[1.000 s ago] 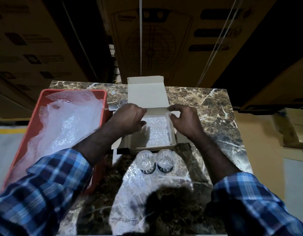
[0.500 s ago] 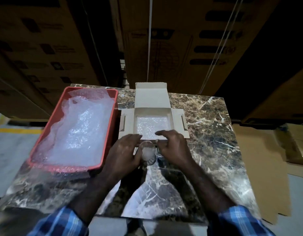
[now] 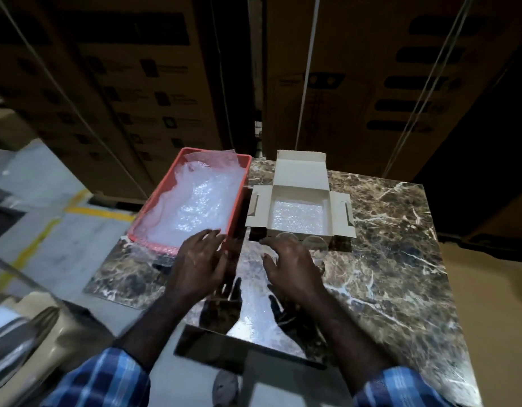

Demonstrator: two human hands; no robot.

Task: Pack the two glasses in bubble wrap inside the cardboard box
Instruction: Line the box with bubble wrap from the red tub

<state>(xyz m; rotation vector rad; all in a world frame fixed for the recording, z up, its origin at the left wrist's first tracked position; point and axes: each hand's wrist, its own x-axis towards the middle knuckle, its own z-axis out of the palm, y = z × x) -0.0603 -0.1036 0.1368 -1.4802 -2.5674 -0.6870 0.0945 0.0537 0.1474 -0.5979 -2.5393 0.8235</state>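
Right now both hands hover over the marble table [image 3: 400, 259], fingers spread and loose, grasping nothing: the left hand [image 3: 199, 262] sits at the near corner of the red tray [image 3: 163, 198] heaped with bubble wrap [image 3: 195, 204], the right hand [image 3: 292, 268] just in front of the cardboard box [image 3: 299, 174]. That box lies open, flaps splayed, a sheet of bubble wrap lining [image 3: 298, 215] its floor. Two glasses [image 3: 315, 243] stand side by side against its near wall, partly hidden behind the right fingers.
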